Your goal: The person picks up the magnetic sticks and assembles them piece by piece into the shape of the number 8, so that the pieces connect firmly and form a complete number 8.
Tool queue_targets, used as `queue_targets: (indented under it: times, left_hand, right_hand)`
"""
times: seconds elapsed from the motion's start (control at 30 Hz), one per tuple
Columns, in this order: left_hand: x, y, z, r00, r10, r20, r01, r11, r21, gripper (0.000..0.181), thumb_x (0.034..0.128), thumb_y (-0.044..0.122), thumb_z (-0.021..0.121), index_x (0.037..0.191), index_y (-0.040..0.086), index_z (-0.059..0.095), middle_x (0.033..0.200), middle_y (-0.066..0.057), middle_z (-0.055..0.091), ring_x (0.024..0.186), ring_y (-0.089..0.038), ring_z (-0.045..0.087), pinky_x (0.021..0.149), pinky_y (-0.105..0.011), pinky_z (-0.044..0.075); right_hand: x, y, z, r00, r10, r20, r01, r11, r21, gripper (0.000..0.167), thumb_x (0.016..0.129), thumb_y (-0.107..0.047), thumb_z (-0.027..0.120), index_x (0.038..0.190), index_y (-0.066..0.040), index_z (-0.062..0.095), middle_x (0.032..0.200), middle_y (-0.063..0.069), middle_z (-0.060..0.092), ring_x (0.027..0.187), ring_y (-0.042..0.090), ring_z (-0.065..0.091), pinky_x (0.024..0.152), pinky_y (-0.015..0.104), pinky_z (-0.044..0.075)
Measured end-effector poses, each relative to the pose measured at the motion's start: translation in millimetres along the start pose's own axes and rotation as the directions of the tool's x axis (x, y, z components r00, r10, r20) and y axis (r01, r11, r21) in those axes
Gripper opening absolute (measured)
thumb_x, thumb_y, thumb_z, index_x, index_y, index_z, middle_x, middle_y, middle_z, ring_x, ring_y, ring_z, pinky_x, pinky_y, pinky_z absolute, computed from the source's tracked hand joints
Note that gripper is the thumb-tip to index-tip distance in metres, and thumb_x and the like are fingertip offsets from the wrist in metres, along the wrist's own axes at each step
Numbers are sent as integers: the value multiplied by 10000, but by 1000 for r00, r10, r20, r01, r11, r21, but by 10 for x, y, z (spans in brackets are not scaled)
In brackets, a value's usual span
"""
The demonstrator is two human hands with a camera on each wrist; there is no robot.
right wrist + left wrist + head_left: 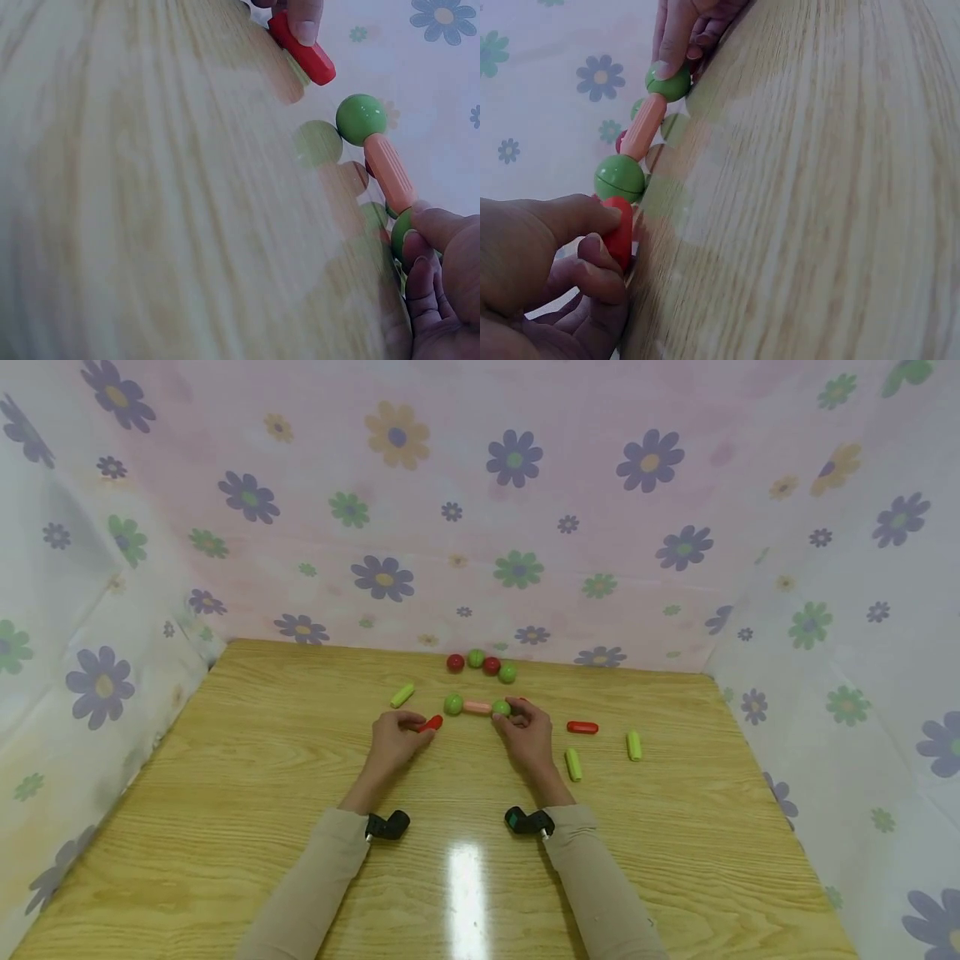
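Observation:
My left hand [395,745] pinches a red rod [619,236] between thumb and fingers, its far end pointing at a green ball [453,704]. In the right wrist view a small gap separates the red rod from that ball. A pink ribbed rod [476,707] joins this ball to a second green ball [669,81]. Thumb and fingers of my right hand [529,740] grip the second ball, covering part of it. Behind the right fingers a bit of another red piece [523,700] shows, mostly hidden.
Red and green balls [476,658] stand in a row near the table's back edge. One yellow-green rod [402,696] lies left of the hands. To the right lie a red rod [582,727] and two yellow-green rods [634,746]. Flowered cloth [480,527] encloses the wooden table [262,760].

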State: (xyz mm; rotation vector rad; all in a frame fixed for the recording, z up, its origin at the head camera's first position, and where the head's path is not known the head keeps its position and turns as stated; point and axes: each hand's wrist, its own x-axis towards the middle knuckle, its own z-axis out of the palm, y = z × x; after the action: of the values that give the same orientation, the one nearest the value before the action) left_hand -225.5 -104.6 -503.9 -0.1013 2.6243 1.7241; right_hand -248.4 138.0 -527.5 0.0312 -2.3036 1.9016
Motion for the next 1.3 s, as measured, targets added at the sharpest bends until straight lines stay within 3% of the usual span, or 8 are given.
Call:
queue_targets:
  times: [0.27,0.4,0.53,0.8,1.03,1.3]
  left_hand:
    - [11,-23,-43,996,-9,90,14,999,-50,288,1023,154,623,1214,-47,699,941,-155,692,669,-124,561,568,-223,451]
    - [0,-17,-72,986,-15,164,34,993,-113,350,1083,181,508,1305,-62,628,814,-121,614,595,-129,504,516,-229,429]
    - [-11,-5,-81,979,-9,206,40,989,-146,378,1104,177,451,1345,-83,580,803,-110,591,610,-131,518,530,-223,444]
    - [-69,84,-87,965,-7,262,59,979,-193,372,1091,86,455,1371,-155,502,905,-196,608,645,-138,533,549,-220,458]
    - [-70,53,-36,960,-15,279,83,969,-234,378,1085,96,478,1370,-152,493,959,-197,621,667,-137,548,552,-214,462]
    - [-84,50,16,956,-5,294,85,962,-260,386,1081,92,478,1378,-155,480,908,-171,657,627,-124,566,540,-218,480]
  right_hand:
    - [-118,-325,-33,998,-52,27,52,999,-13,372,925,28,703,1256,170,610,1139,334,645,738,109,591,627,167,470]
    - [-140,-389,-42,997,-75,28,77,995,-57,361,925,35,702,1249,169,617,1159,339,647,767,149,605,653,148,464]
    - [-141,-396,-46,996,-78,35,80,995,-55,361,926,38,700,1251,170,616,1163,338,649,784,190,602,656,144,465]
    - [-116,-360,-44,996,-82,45,84,996,-38,356,924,45,700,1247,173,617,1182,335,649,774,208,581,646,145,465]
    - [47,58,-9,998,-67,6,67,997,-28,364,923,-37,743,1258,79,660,1185,273,670,754,121,577,641,144,461]
    - [45,56,-1,998,-68,-14,67,997,-34,343,910,-51,762,1231,41,686,1113,225,690,730,63,589,645,163,476]
